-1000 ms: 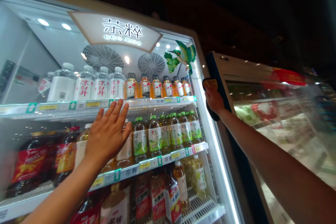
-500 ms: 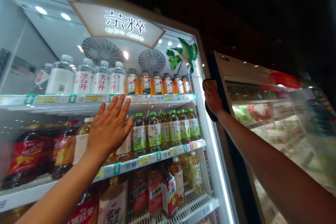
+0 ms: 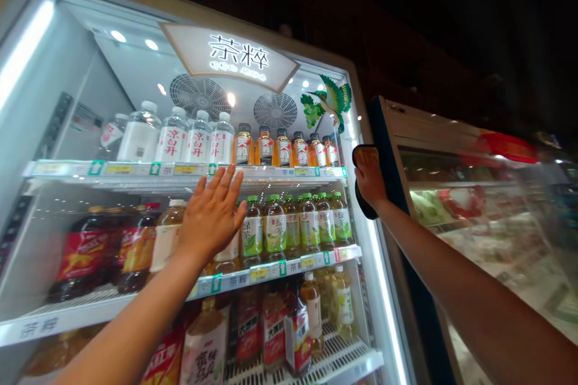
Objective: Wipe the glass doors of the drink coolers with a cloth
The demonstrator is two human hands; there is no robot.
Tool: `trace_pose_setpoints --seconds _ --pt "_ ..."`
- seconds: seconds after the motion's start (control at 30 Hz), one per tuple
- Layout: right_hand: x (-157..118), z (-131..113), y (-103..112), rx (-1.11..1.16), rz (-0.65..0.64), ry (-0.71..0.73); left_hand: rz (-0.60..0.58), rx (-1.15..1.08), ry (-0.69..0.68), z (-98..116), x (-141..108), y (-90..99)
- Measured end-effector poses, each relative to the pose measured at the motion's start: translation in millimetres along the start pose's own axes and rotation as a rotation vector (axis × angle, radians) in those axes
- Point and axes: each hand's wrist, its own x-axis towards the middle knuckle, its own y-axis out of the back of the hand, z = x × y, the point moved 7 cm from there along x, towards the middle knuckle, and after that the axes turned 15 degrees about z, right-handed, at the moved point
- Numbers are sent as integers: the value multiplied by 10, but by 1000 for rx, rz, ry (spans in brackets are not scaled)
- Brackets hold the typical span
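My left hand (image 3: 212,216) lies flat with its fingers spread against the clear glass front of a drinks fridge, and nothing is in it. Behind it are tea bottles with green caps (image 3: 275,225) and a row of white-labelled water bottles (image 3: 197,138). Farther right, my right hand (image 3: 371,180) is closed over a flat, dark-edged brown pad (image 3: 365,151) at the right frame of the fridge. The pad's dark lower end shows below the palm. Whether it is a cloth or something fixed to the frame, I cannot tell.
A lit sign (image 3: 244,57) and a bird sticker (image 3: 336,99) are at the top of the fridge. Dark and red-labelled bottles (image 3: 83,252) stand at the left. Another lit display fridge (image 3: 451,132) is to the right.
The view has turned slightly left, so more of the fridge's left side shows. The left hand stays flat against the glass; the right hand remains at the frame on the pad.
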Motion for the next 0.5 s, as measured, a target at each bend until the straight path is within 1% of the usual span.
trace_pose_setpoints --seconds 0.03,0.07,0.13,0.17,0.23,0.27,0.3,0.33,0.37,0.4,0.43,0.5 --pt "122 -56 -81 -13 30 -36 -4 6 1 -2 -1 1" --pt "227 -186 -172 -7 45 -39 -11 10 3 -6 -1 0" --pt "338 -595 -329 47 33 30 -30 10 9 -15 -2 -4" --pt "327 -813 -377 77 7 73 -40 7 11 -18 -2 -6" --pt "179 -1160 -376 129 -60 161 -57 0 13 -20 -3 -11" --pt "59 -1266 -331 154 -100 213 -62 -3 14 -19 -4 -14" --pt "-74 -1315 -263 177 -142 270 -64 -5 16 -18 -5 -17" --pt "-200 -1307 -182 199 -181 325 -65 -7 18 -16 -8 -21" --pt "-301 -1242 -101 214 -210 364 -63 -9 22 -14 -11 -25" --pt "-357 -1131 -31 219 -222 374 -60 -11 25 -12 -15 -28" --pt "-356 -985 19 209 -209 342 -55 -13 29 -9 -18 -30" --pt "-208 -698 31 152 -128 186 -48 -13 33 -3 -27 -31"
